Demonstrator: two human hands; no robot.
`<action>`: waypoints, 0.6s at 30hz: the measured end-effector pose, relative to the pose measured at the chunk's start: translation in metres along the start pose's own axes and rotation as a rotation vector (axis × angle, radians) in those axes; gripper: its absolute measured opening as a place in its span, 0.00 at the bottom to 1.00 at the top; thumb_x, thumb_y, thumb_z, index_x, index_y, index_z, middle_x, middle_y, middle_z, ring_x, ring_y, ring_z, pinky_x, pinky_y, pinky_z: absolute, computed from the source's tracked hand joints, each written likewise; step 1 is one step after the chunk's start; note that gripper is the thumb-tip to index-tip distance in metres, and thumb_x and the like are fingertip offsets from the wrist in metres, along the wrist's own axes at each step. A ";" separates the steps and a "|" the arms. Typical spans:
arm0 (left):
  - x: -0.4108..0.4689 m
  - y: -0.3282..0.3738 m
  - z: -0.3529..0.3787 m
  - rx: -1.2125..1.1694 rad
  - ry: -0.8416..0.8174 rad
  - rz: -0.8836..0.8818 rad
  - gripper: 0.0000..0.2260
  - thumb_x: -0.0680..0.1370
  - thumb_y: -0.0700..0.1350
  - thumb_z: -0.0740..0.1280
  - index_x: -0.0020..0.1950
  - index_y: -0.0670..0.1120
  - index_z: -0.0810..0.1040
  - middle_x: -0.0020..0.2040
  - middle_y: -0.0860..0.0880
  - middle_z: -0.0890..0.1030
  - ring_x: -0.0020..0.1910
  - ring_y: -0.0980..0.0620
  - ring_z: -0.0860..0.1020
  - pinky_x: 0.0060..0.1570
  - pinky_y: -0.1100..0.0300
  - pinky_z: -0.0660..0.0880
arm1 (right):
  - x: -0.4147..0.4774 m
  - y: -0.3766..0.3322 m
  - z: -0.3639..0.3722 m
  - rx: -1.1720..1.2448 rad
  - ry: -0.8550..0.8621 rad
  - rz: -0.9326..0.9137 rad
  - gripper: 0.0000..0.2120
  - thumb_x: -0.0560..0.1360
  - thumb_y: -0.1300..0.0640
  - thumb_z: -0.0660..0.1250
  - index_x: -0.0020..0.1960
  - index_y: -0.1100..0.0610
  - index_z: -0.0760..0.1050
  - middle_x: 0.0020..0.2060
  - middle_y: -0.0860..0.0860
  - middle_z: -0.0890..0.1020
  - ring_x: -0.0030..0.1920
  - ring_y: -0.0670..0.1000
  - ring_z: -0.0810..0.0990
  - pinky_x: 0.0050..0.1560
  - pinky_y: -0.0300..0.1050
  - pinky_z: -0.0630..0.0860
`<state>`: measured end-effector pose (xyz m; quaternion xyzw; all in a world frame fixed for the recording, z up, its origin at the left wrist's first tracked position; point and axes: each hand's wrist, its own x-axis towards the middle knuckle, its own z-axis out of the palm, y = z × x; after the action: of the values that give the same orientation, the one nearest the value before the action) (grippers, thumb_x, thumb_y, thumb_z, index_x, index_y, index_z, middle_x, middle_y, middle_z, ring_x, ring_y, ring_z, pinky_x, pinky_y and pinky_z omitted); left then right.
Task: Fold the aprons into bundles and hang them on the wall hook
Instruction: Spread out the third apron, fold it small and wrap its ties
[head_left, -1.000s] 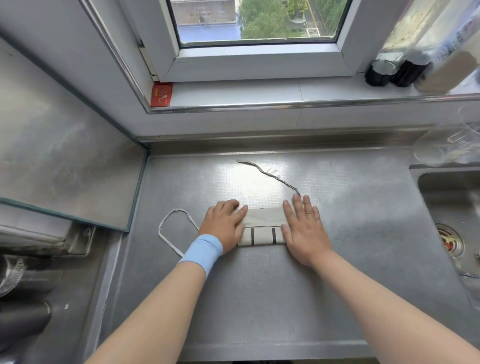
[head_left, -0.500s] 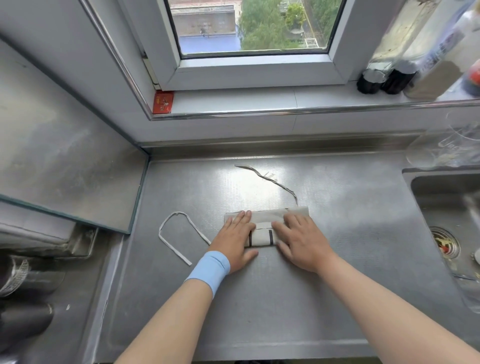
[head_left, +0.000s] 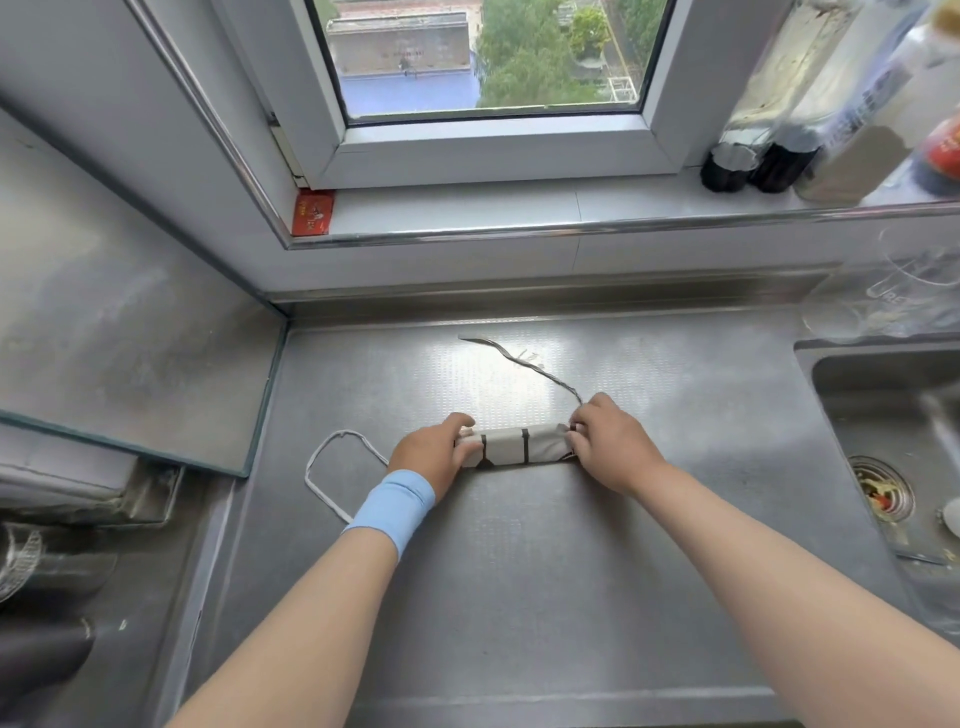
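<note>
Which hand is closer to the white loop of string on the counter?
Left. The left hand grips one end of the rolled apron, right beside the white loop strap; the right hand grips the other end, farther off.

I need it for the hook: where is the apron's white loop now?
Head view: the white loop lies on the steel counter, just left of the left hand gripping the rolled apron.

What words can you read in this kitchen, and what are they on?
"URE": seemingly, on the clear jug; the rest is unclear.
Red card on the sill: print too small to read.
Bottle labels: blurred, unreadable.
</note>
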<state>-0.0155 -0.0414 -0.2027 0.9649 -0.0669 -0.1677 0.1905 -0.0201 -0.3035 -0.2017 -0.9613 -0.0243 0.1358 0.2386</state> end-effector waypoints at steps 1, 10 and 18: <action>0.003 0.000 0.000 -0.001 -0.002 -0.010 0.15 0.81 0.56 0.59 0.65 0.53 0.71 0.56 0.50 0.80 0.54 0.45 0.78 0.52 0.55 0.72 | 0.003 -0.002 -0.001 0.042 -0.020 0.035 0.07 0.78 0.54 0.65 0.55 0.55 0.74 0.54 0.53 0.73 0.50 0.55 0.77 0.53 0.47 0.72; 0.010 0.046 0.018 0.304 0.251 0.291 0.17 0.68 0.38 0.58 0.49 0.49 0.82 0.48 0.49 0.82 0.44 0.45 0.80 0.44 0.54 0.75 | 0.012 -0.027 0.019 -0.486 0.188 -0.286 0.16 0.65 0.67 0.69 0.49 0.53 0.79 0.48 0.55 0.80 0.47 0.58 0.78 0.43 0.51 0.74; -0.013 0.030 0.038 0.339 0.033 0.312 0.27 0.72 0.50 0.57 0.71 0.48 0.72 0.71 0.51 0.72 0.71 0.46 0.69 0.69 0.38 0.63 | -0.001 0.005 0.034 -0.306 0.043 -0.412 0.25 0.76 0.54 0.51 0.70 0.57 0.73 0.70 0.54 0.74 0.71 0.57 0.70 0.75 0.57 0.61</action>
<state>-0.0428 -0.0799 -0.2206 0.9637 -0.2394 -0.1070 0.0502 -0.0302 -0.2927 -0.2334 -0.9636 -0.2346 0.0585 0.1137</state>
